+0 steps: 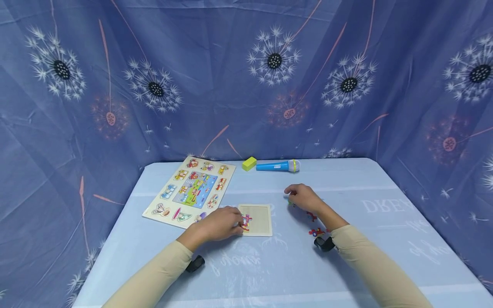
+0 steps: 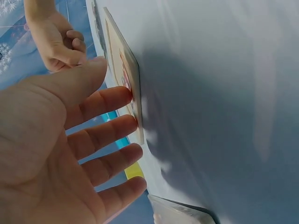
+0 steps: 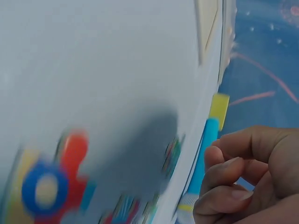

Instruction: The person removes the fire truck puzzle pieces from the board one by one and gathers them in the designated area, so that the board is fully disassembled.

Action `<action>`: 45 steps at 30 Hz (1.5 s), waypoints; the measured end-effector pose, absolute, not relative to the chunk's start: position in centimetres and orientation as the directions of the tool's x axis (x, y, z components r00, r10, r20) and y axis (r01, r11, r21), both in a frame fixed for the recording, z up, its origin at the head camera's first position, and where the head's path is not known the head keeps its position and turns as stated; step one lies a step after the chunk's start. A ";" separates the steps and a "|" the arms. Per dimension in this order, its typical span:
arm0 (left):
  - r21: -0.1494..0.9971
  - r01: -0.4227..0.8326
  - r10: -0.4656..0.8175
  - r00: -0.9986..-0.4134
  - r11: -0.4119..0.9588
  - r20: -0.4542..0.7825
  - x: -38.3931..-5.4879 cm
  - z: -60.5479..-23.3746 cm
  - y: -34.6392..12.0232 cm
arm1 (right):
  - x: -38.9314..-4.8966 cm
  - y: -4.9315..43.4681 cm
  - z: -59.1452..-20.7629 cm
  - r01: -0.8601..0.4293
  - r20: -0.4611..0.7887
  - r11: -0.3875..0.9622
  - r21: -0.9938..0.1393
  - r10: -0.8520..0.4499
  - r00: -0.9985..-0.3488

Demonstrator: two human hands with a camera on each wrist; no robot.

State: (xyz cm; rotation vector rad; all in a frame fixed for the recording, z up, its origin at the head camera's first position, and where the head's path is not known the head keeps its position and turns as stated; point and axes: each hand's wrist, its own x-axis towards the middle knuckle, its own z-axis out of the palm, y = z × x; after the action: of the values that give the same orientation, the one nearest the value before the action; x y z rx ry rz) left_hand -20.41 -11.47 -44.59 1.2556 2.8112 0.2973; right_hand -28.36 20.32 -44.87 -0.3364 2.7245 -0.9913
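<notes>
My left hand is at the left edge of a small wooden puzzle tray, its fingertips touching the frame near a pink and red puzzle piece inside. In the left wrist view those fingers are spread and fairly straight. Over the table, right of the tray, my right hand hovers with loosely bent fingers and nothing visible in them. Just below it lies a small greenish puzzle piece. Nearer the forearm are a red piece and a red, blue and yellow piece, blurred in the right wrist view.
A larger wooden vehicle puzzle board lies at the left, partly behind my left hand. Along the back edge are a yellow-green block and a blue toy microphone. Patterned blue curtain surrounds the table's back and sides.
</notes>
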 end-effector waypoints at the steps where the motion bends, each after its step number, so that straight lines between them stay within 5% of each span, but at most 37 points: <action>1: 0.195 0.727 0.737 -0.675 0.658 0.030 -20.4 -44.6 -11.4 | -28.2 19.9 -44.9 -0.141 -0.126 0.739 -0.659 -0.294 -0.947; 15: 0.191 0.534 0.554 -0.830 0.823 -0.068 -21.3 -45.0 -11.2 | -25.3 12.9 -45.2 -0.265 -0.115 0.620 -0.738 -0.502 -0.857; 29: 0.147 0.511 0.527 -0.842 0.847 -0.114 -21.7 -45.6 -11.2 | -24.1 9.7 -47.0 -0.414 -0.114 0.708 -0.572 -0.569 -0.814; 45: 0.130 0.508 0.522 -0.846 0.852 -0.113 -22.0 -45.9 -11.2 | -24.2 9.5 -47.3 -0.354 -0.079 0.650 -0.672 -0.539 -0.839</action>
State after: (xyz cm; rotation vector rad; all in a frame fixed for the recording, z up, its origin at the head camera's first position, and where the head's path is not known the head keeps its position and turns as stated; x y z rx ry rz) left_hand -21.96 -11.21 -45.89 0.8058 2.8828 0.1423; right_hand -24.23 9.53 -47.34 -0.7193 2.5986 -0.9727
